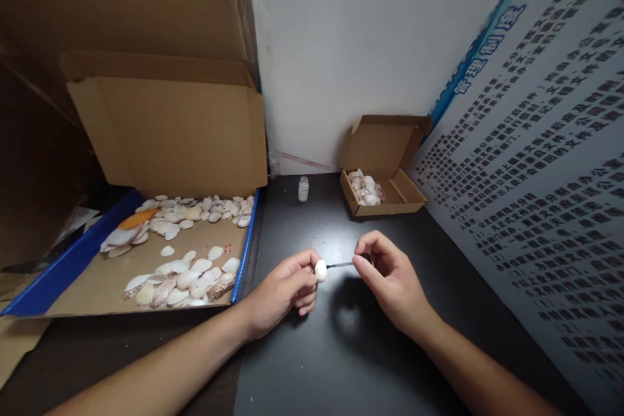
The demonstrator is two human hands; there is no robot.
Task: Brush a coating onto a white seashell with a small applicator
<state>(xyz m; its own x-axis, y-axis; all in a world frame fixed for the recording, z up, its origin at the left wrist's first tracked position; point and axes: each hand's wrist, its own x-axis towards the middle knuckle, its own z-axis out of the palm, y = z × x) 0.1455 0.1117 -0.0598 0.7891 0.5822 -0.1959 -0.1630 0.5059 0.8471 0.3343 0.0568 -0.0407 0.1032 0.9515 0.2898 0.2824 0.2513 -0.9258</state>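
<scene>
Over the dark tabletop, my left hand [291, 286] pinches a small white seashell [320, 271] between thumb and fingertips. My right hand [390, 276] is closed on the dark handle of a thin applicator brush [344, 264]. The brush points left, and its dark tip meets the right edge of the shell or sits just beside it; I cannot tell which. Most of the brush handle is hidden by my right fingers. Beyond both hands stands a small clear bottle [303, 191] with a label.
At the left, a large open cardboard box [97, 283] with blue sides holds many loose shells and an orange piece [139, 218]. A smaller open cardboard box [390, 210] with white shells [366, 190] stands at the back right. A printed wall panel [546, 162] rises along the right.
</scene>
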